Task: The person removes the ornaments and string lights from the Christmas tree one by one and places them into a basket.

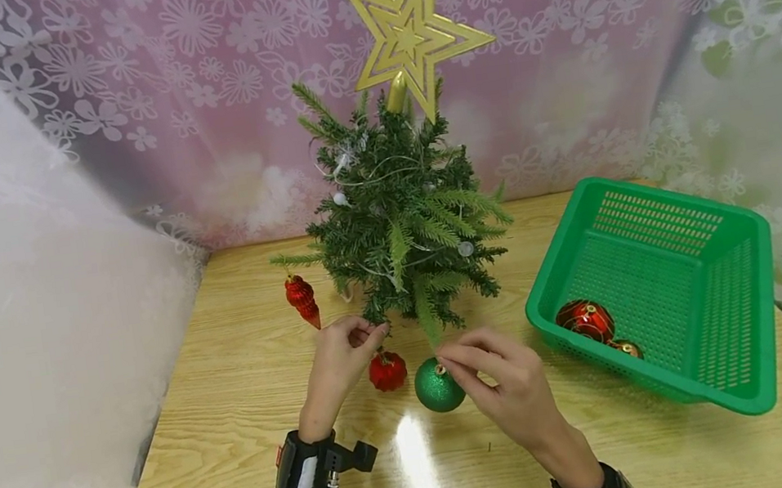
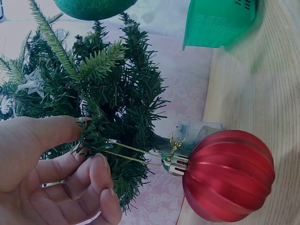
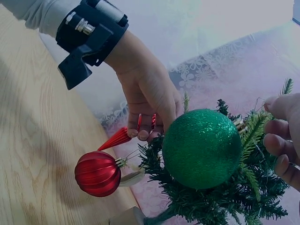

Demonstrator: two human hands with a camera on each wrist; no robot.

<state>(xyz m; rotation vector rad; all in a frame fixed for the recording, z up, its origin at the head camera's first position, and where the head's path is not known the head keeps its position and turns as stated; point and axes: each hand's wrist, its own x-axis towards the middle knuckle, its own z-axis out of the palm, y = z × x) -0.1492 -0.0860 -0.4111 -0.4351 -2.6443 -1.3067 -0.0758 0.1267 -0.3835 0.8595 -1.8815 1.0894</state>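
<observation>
A small Christmas tree [image 1: 401, 210] stands on the table, a gold star [image 1: 406, 37] on its top. With thumb and fingers my left hand [image 1: 338, 358] pinches a low branch tip [image 2: 96, 136] at the tree's front left. From that tip a ribbed red ball ornament [image 2: 229, 176] hangs on a gold string [image 2: 131, 149]. My right hand [image 1: 505, 381] pinches the hanging loop of a glittery green ball ornament [image 1: 437, 384] at a light green front branch [image 3: 253, 133]; the ball hangs below the fingertips. A red spiral ornament [image 1: 302, 298] hangs from a branch at left.
To the right, a green plastic basket [image 1: 678, 396] holds red and gold ball ornaments [image 1: 587, 321] in its near left corner. A string of lights [image 1: 382, 177] winds around the tree. Behind stands a pink flowered curtain [image 1: 211, 119]; the wooden table [image 1: 223, 431] lies beneath.
</observation>
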